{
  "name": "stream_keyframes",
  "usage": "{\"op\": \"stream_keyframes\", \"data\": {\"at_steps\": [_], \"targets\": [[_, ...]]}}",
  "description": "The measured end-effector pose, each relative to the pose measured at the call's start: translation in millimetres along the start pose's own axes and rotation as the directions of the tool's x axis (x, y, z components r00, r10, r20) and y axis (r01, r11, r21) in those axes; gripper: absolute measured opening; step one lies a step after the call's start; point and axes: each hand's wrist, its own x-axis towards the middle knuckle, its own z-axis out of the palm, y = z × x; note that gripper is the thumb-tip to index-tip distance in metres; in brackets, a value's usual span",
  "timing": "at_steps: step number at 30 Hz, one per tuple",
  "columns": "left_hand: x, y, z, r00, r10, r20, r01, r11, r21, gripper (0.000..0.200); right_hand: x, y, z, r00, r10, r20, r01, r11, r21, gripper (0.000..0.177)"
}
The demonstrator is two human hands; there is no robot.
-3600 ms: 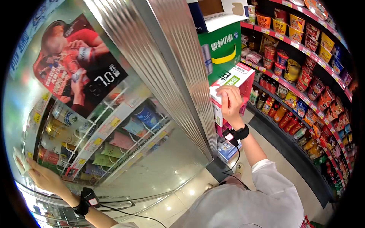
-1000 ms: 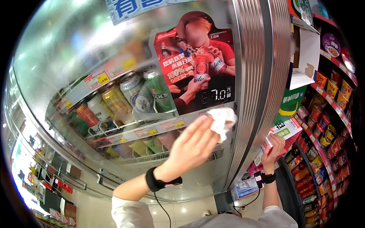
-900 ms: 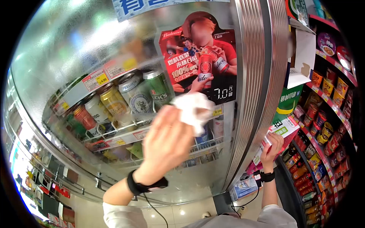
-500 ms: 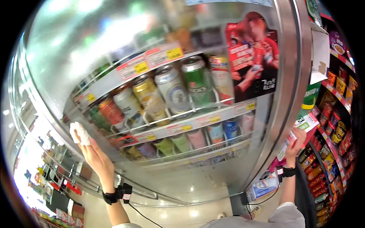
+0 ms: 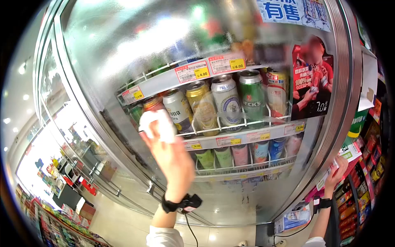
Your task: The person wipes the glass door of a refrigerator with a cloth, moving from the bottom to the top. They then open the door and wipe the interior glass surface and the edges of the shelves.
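My left hand (image 5: 170, 158) is closed on a crumpled white cloth (image 5: 158, 125) at the glass door (image 5: 230, 197) of a drinks fridge. Hand and cloth are blurred by motion and cover part of the shelves. Behind the glass stand several beer cans, among them a green can (image 5: 252, 96), a white can (image 5: 226, 103) and a gold can (image 5: 201, 108). My right hand (image 5: 336, 171) is raised on the right, just past the metal door frame (image 5: 329, 142), against a pink and white carton (image 5: 349, 154). Its fingers are extended and slightly bent, holding nothing that I can see.
A red poster (image 5: 312, 78) and a blue-lettered sign (image 5: 292, 14) are stuck on the glass. Snack shelves (image 5: 349, 210) stand close on the right. A blue and white box (image 5: 293, 218) sits low by the fridge. Cables hang from both wrist straps.
My left hand with the cloth has moved right, from the door's left edge to in front of the cans. My view has shifted left. The right hand stays by the carton.
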Motion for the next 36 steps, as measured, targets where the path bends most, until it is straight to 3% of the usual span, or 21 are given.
{"op": "stream_keyframes", "data": {"at_steps": [1,3,7,9,14,19,24,29,31,34,36], "targets": [[-1,15,9,0.991,0.129,0.021,-0.131,0.988,0.081,0.047,1,-1,-1,1.000,-0.002,-0.004,0.002,1.000,0.016,0.024],[0,61,21,0.972,0.202,0.124,-0.213,0.974,0.082,0.051,0,1,0,1.000,-0.002,-0.002,0.002,1.000,0.020,0.023],[-34,129,55,0.887,0.411,0.212,-0.388,0.910,-0.145,0.035,3,-3,-3,1.000,0.006,0.015,-0.007,0.999,0.033,0.024],[-45,150,63,0.845,0.492,0.210,-0.465,0.869,-0.166,0.023,2,-3,-4,0.999,0.023,0.027,-0.024,0.999,0.043,0.024],[-36,165,60,0.835,0.499,0.232,-0.454,0.863,-0.221,0.019,-1,2,-6,0.996,0.037,0.081,-0.042,0.997,0.068,0.026],[31,156,46,0.790,0.585,0.186,-0.542,0.807,-0.237,0.019,-6,9,-6,0.994,0.030,0.105,-0.037,0.997,0.067,0.027],[91,112,23,0.853,0.505,0.134,-0.503,0.863,-0.051,0.037,-2,9,-10,0.991,-0.019,0.134,0.011,0.998,0.064,0.027],[95,27,-11,0.951,0.279,0.135,-0.301,0.936,0.184,0.039,-7,16,-7,0.991,-0.025,0.133,0.016,0.998,0.068,0.029],[93,-15,-29,0.991,0.105,0.083,-0.120,0.972,0.203,0.042,-9,19,-5,0.993,-0.021,0.120,0.015,0.999,0.052,0.030],[83,-86,-40,0.992,-0.013,-0.122,0.024,0.996,0.090,0.044,-14,23,0,0.996,-0.019,0.086,0.018,1.000,0.018,0.031],[72,-118,-49,0.992,-0.079,-0.095,0.087,0.992,0.093,0.046,-15,24,0,0.996,-0.018,0.085,0.016,1.000,0.024,0.031]]}}
